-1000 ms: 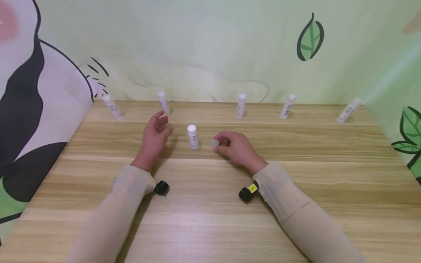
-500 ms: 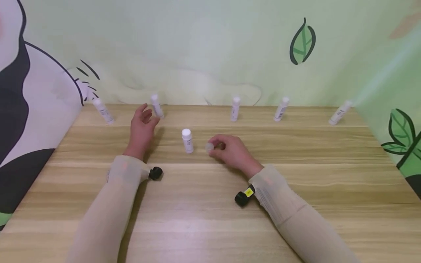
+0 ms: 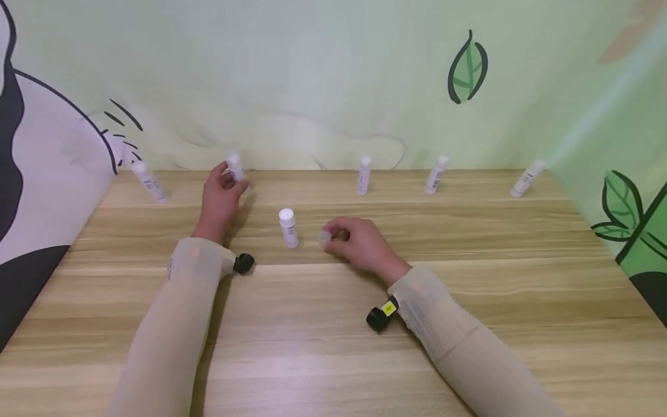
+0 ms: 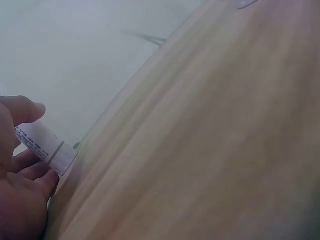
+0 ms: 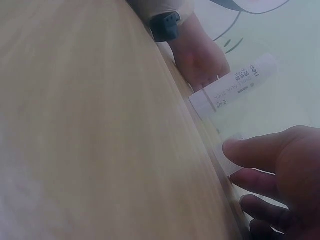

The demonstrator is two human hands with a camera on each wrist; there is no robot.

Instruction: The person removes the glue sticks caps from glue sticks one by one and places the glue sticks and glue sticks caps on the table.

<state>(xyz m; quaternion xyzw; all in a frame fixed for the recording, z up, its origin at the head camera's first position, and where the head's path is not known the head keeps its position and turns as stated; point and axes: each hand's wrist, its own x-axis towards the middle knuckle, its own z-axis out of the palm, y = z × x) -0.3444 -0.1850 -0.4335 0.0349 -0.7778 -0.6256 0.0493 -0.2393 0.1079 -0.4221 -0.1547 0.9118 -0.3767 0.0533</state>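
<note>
At the back left, my left hand (image 3: 217, 200) has its thumb and fingers curled round a white glue stick (image 3: 235, 167) standing near the wall. The left wrist view shows the thumb on one side of that glue stick (image 4: 45, 142) and fingers on the other. Nearer the middle, a second glue stick (image 3: 289, 229) stands upright by itself, its printed label readable in the right wrist view. To its right, my right hand (image 3: 362, 243) pinches a small, pale, round piece (image 3: 324, 238) between thumb and forefinger, low over the table; its kind is unclear.
More white glue sticks stand along the table's back edge: one at far left (image 3: 150, 182), one right of centre (image 3: 364, 175), one further right (image 3: 436, 175) and one at far right (image 3: 528, 178). A painted wall (image 3: 312, 87) rises behind the wooden table (image 3: 292, 347).
My left hand has reached forward and left to the back glue stick and closed round it. The right hand keeps its pinch beside the middle glue stick. The head view has shifted right.
</note>
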